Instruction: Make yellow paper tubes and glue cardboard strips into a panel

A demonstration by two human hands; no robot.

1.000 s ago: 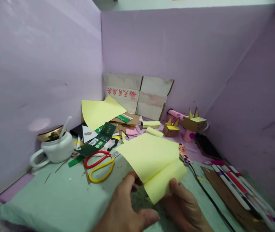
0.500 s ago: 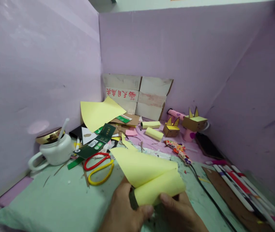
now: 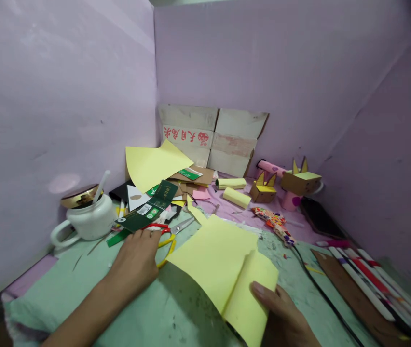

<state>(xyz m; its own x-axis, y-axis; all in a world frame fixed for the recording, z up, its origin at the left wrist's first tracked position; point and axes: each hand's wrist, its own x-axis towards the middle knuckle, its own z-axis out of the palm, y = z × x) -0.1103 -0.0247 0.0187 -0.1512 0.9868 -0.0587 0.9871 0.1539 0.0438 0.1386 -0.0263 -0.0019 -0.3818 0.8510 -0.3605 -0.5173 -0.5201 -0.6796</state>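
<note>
Yellow paper (image 3: 209, 258) now in the grip of right fingers (image 3: 265, 295) alone, left fingers (image 3: 150, 237) newly over the scissors (image 3: 179, 227), closure unclear.

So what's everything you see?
scissors: one, red and yellow, middle
held paper: one, yellow, front
loose paper: one, yellow, back left
paper rolls: two, yellow, back middle
propped cardboard: one, whitish, back
cup: one, white, left
lid: one, gold, on cup
stick: one, white, in cup
scraps: many, mixed, beside cup
eared boxes: two, brown and yellow, back right
tubes: two, pink, back right
glue gun: one, flowery, right
phone: one, black, right
strip: one, brown, right
pens: several, mostly white, right
cloth: one, green, underneath
left hand: one, at scissors
right hand: one, on held paper
</note>
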